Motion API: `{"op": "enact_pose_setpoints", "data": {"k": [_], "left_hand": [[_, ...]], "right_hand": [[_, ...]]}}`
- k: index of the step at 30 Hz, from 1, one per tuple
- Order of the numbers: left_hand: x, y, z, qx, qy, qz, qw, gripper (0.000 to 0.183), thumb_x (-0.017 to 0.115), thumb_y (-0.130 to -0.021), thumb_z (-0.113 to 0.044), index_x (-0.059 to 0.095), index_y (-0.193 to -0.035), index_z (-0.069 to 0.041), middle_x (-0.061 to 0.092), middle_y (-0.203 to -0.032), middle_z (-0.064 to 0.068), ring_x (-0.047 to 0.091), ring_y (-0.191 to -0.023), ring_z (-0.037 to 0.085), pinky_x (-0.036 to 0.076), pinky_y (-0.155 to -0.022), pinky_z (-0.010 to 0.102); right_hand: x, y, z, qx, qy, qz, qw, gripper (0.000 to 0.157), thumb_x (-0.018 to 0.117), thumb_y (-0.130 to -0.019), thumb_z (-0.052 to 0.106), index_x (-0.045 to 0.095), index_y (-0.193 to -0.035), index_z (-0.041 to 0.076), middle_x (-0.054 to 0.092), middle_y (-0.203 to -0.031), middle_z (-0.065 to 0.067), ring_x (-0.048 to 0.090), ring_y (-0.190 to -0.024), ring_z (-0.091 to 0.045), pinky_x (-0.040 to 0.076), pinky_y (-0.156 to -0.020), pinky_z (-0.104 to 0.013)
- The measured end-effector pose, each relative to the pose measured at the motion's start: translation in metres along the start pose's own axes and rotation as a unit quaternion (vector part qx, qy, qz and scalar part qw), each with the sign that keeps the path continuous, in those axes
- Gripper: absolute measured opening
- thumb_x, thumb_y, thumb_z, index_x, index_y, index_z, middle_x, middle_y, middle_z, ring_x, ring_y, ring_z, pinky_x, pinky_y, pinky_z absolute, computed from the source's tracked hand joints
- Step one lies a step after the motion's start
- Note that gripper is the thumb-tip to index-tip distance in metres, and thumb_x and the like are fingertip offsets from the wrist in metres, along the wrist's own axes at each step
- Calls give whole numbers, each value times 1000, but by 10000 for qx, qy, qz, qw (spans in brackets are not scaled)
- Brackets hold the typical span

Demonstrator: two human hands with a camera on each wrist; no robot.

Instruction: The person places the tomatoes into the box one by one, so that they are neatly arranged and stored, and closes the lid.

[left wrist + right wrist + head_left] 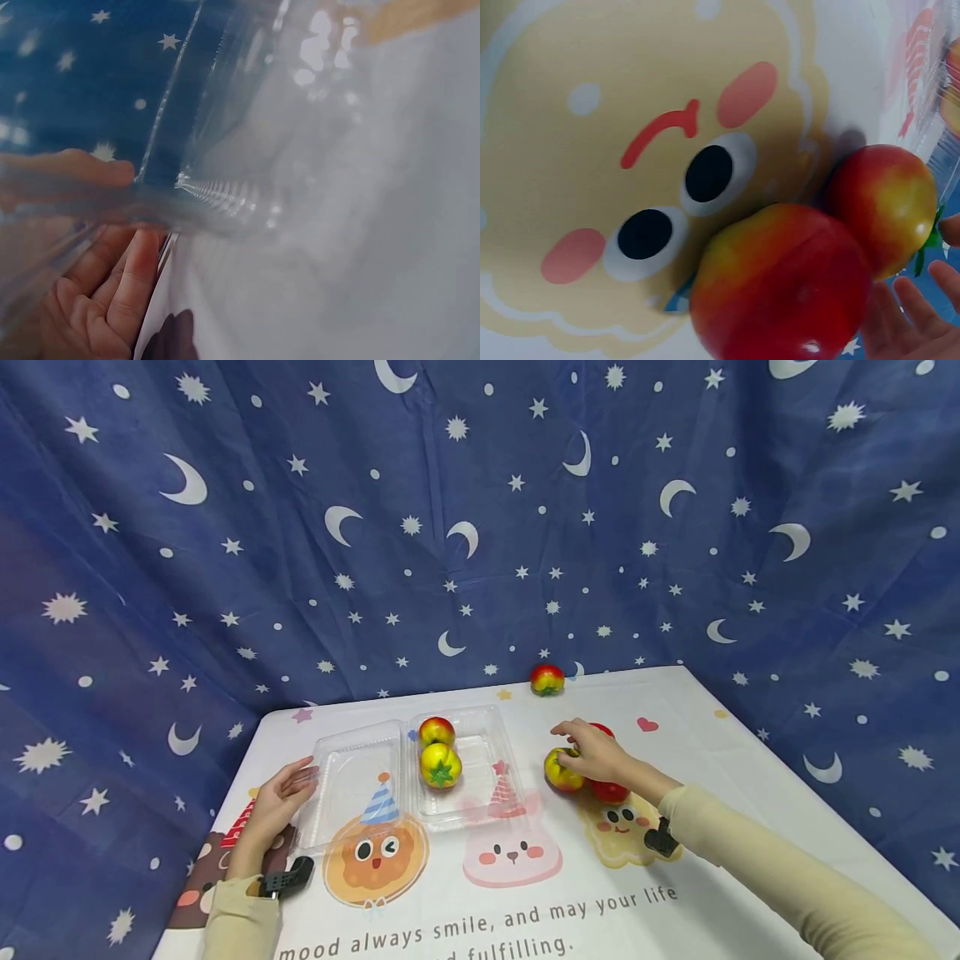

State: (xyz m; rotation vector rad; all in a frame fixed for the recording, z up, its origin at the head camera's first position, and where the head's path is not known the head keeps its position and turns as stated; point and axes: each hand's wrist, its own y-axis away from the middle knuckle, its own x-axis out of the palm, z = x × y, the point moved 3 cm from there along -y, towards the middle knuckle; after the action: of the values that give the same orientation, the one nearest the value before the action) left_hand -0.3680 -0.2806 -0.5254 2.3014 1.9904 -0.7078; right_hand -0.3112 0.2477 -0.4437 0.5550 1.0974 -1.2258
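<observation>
My left hand (281,802) is at the outer edge of the lid (360,777) of a clear plastic clamshell box. In the left wrist view, its thumb and fingers (131,289) lie on either side of the lid's rim. Two red-and-yellow toy fruits with green leafy tops, one of them this fruit (440,767), sit in the box base (480,810). My right hand (600,756) reaches over a yellow-and-red toy fruit (562,771), fingers spread beside it, thumb by its green top. Red toy fruits, including this one (780,289), lie under and beside the hand, partly hidden.
Another toy fruit (547,679) lies at the table's back edge, close to the blue star-and-moon curtain (480,527). A white cloth (420,902) printed with cartoon faces and lettering covers the table.
</observation>
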Motion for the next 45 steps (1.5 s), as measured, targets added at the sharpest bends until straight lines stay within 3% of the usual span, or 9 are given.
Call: {"op": "enact_pose_setpoints", "data": {"k": [12, 19, 24, 28, 33, 39, 45], "left_hand": [[0, 1, 1, -69, 64, 35, 9999, 54, 62, -98, -11, 41, -144, 7, 51, -136, 33, 55, -103, -10, 46, -84, 8], [-1, -2, 1, -12, 149, 50, 9999, 54, 62, -97, -8, 41, -144, 8, 49, -136, 35, 57, -103, -8, 47, -84, 9], [-2, -3, 2, 47, 176, 51, 9998, 54, 62, -97, -9, 41, -144, 9, 49, -136, 36, 58, -102, -6, 48, -84, 9], [-1, -3, 2, 66, 254, 87, 9996, 54, 62, -97, -7, 40, -143, 10, 48, -136, 36, 59, -102, -5, 48, -84, 10], [-1, -1, 0, -34, 200, 93, 9998, 55, 62, -97, -8, 40, -144, 10, 48, -137, 36, 59, -104, -5, 48, -84, 9], [-1, 0, -2, -39, 167, 81, 9998, 54, 62, -97, -8, 41, -144, 8, 49, -137, 35, 58, -104, -6, 47, -84, 8], [0, 0, -2, -49, 82, 40, 9999, 53, 62, -98, -10, 42, -144, 7, 50, -136, 34, 56, -102, -10, 47, -83, 8]], "right_hand": [[6, 1, -10, 211, -617, 778, 9948, 50, 73, -86, 20, 58, -127, -4, 62, -122, -22, 63, -102, -33, 56, -87, -44], [2, -3, -9, 387, -903, 1400, 9853, 52, 76, -84, 22, 59, -127, -2, 65, -116, -17, 61, -101, -30, 57, -83, -39], [1, -6, -10, 417, -966, 1582, 9818, 48, 77, -84, 23, 61, -123, 1, 65, -112, -14, 61, -98, -27, 57, -82, -37], [0, -5, -9, 446, -949, 1534, 9826, 48, 78, -83, 23, 62, -123, 2, 65, -112, -13, 60, -98, -27, 57, -82, -37], [-8, -4, -4, 374, -950, 1190, 9876, 48, 79, -82, 22, 62, -123, 3, 65, -113, -14, 61, -100, -27, 57, -84, -38], [-23, -9, 9, 40, -1227, 808, 9891, 47, 77, -83, 18, 61, -123, -1, 66, -114, -16, 62, -97, -28, 57, -83, -36], [-30, -16, 19, -17, -1537, 458, 9871, 50, 77, -83, 17, 60, -126, -1, 64, -119, -18, 63, -97, -30, 57, -81, -34]]}}
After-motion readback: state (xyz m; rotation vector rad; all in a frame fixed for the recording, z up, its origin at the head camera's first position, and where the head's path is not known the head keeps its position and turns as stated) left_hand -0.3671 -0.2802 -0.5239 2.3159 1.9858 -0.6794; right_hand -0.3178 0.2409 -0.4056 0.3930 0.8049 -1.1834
